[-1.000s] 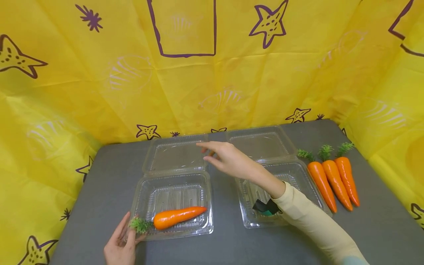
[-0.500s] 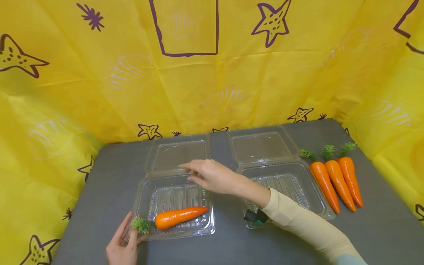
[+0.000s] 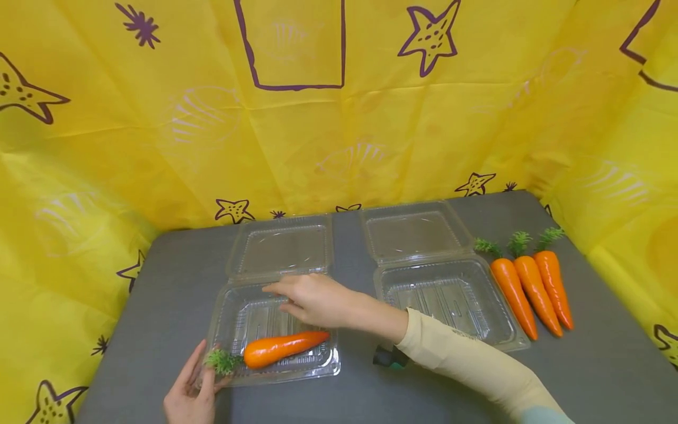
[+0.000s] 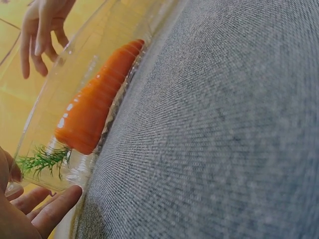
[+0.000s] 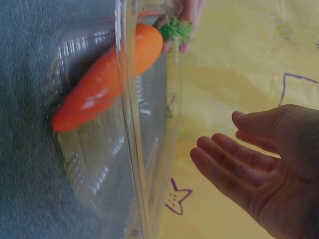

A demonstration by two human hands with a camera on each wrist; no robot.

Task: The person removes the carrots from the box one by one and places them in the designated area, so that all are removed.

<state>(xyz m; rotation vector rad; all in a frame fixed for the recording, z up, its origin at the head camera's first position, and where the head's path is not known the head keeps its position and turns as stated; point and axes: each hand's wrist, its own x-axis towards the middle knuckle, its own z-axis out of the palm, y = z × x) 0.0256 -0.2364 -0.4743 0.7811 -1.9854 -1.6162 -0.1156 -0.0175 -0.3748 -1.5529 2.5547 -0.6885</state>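
Note:
An orange carrot point(image 3: 286, 348) with a green leafy top lies across the front of the left clear plastic container point(image 3: 219, 312), its tip to the right. At that container's front left corner, my left hand point(image 3: 192, 386) holds the wall beside the leaves, fingers on either side of the corner. My right hand point(image 3: 318, 300) hovers over the back right of the same container, palm down, with nothing in it. In the right wrist view its fingers point(image 5: 224, 174) are relaxed and slightly bent, apart from the container rim.
A second clear container point(image 3: 450, 300), its lid laid back, stands to the right with nothing inside. Three more carrots point(image 3: 535, 294) lie side by side beyond it. The left container's lid point(image 3: 283, 247) is folded back toward the yellow patterned cloth point(image 3: 296, 147).
My right hand has moved left and toward me, from between the two lids to above the left container. The left hand and the carrot have stayed in place.

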